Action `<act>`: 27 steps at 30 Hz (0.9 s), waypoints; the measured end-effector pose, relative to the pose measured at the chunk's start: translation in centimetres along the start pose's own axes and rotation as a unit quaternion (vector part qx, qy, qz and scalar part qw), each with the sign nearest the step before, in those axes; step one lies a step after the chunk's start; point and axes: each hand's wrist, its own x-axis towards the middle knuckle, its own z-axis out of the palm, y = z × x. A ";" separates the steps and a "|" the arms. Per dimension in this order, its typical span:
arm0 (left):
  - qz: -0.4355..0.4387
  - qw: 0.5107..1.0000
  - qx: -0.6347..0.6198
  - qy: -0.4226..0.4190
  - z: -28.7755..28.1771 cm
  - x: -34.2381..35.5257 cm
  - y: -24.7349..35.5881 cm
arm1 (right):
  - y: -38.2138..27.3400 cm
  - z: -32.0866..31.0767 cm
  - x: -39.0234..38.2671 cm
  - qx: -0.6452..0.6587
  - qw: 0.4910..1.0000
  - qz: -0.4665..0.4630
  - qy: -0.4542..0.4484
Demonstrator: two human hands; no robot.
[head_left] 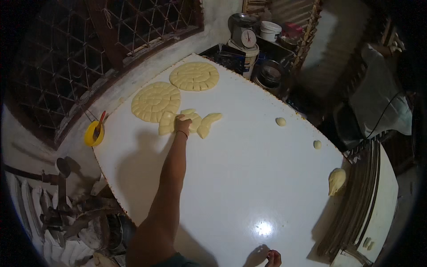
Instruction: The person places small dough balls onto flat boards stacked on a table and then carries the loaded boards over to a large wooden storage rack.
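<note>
My left hand (183,124) reaches far across the white table, its fingers closed on a piece of pale dough (192,122) in a small group. Another dough piece (166,123) lies against the hand's left side, and a bent, curved dough piece (209,124) is just to its right. Behind them lie two round, flat dough sheets scored into many segments, a nearer one (155,102) and a farther one (194,76). Low in the view, only part of my right hand (274,258) shows above the table, its fingers curled; anything inside them is hidden.
A yellow bowl (94,133) with a red-handled tool stands at the table's left edge. Along the right edge sit two small dough balls (280,121) and a larger dough lump (337,180). A dial scale (244,35) and buckets stand beyond the far edge, beside a latticed window (133,26).
</note>
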 end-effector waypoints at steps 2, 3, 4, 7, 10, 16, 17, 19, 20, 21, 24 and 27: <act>-0.038 0.983 0.107 -0.143 1.1 -2.4 1.2 | 0.3 0.5 -0.9 0.019 0.998 0.031 0.042; 0.004 0.980 0.093 -0.176 0.0 -4.4 1.0 | 0.9 1.3 -1.1 0.025 0.998 0.033 0.051; 0.046 0.974 0.076 -0.210 -1.8 -7.4 0.0 | 1.5 2.1 -1.1 0.042 0.997 0.026 0.052; -0.025 0.963 -0.030 -0.265 -10.7 -16.3 -3.5 | -0.4 4.7 -2.5 0.067 0.996 0.048 0.020; -0.095 0.911 0.080 -0.393 -16.2 -32.6 -2.4 | 0.2 6.8 -3.1 0.094 0.987 0.100 -0.078; -0.161 0.673 0.099 -0.715 -14.5 -49.3 2.1 | -0.5 5.3 -6.5 0.097 0.941 0.129 -0.299; -0.199 0.660 0.127 -0.713 -13.6 -50.7 2.3 | -0.7 3.6 -7.1 0.156 0.920 0.175 -0.315; -0.085 0.661 0.218 -0.713 -11.5 -53.9 1.9 | 0.3 -0.6 -7.7 0.155 0.951 0.146 -0.225; 0.030 0.681 0.282 -0.675 -10.3 -55.8 1.3 | 0.8 -2.6 -8.3 0.174 0.963 0.120 -0.165; 0.041 0.655 0.287 -0.698 -9.8 -57.8 0.8 | 1.1 -4.6 -8.7 0.190 0.971 0.094 -0.112; -0.189 0.587 0.078 -0.783 -9.0 -64.5 -0.5 | 4.8 -15.9 -8.8 0.321 0.934 0.057 0.146; -0.164 0.382 0.113 -0.902 -7.7 -66.7 -1.6 | 10.0 -32.0 -13.2 0.641 0.716 -0.185 0.205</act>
